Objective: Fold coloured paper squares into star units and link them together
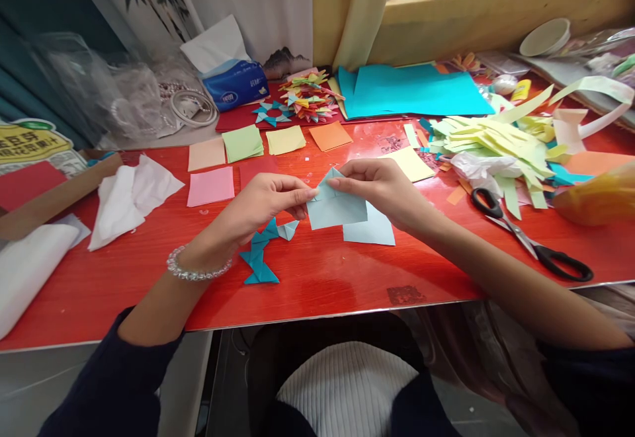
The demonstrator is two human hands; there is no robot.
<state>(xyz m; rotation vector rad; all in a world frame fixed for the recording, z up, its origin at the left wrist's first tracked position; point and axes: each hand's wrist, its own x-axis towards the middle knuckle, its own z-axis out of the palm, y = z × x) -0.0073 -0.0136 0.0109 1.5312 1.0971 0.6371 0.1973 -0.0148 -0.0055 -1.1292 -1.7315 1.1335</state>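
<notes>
A light blue sheet of paper point(337, 209), partly folded to a point at its top, is held up between both hands above the table. My left hand point(270, 202) pinches its left edge between thumb and fingers. My right hand point(380, 189) grips it near the upper right, fingers over the folded tip. Under it on the table lies another light blue sheet point(372, 229), partly covered. Close below my left hand sits a chain of folded blue paper pieces point(258, 255), with a paler folded piece point(288, 230) at its right end.
Stacks of coloured squares, among them green point(243, 143) and pink point(211, 186), lie behind my hands on the red table point(317, 291). Black-handled scissors point(526, 238) and a pile of yellow paper strips point(489, 146) are at right. A tissue pack point(233, 83) stands at back left.
</notes>
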